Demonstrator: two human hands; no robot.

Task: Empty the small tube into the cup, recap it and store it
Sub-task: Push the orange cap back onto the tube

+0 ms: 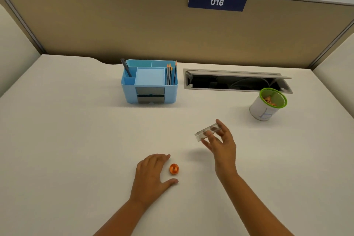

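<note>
My right hand point(222, 144) holds a small clear tube point(206, 131) by its fingertips, lifted above the desk and lying roughly level, its open end pointing left. An orange cap point(174, 169) lies on the desk between the thumb and fingers of my left hand point(153, 175), which rests flat and open beside it, not gripping it. A white cup with a green rim point(267, 104) stands at the right, with orange bits inside. The blue desk organiser point(150, 82) sits at the back centre.
The organiser holds pencils point(171, 73) on its right side and a dark pen point(126, 67) on its left. An open cable hatch point(237, 81) is sunk into the desk behind the cup. A beige partition with a "016" sign point(217, 2) closes the back.
</note>
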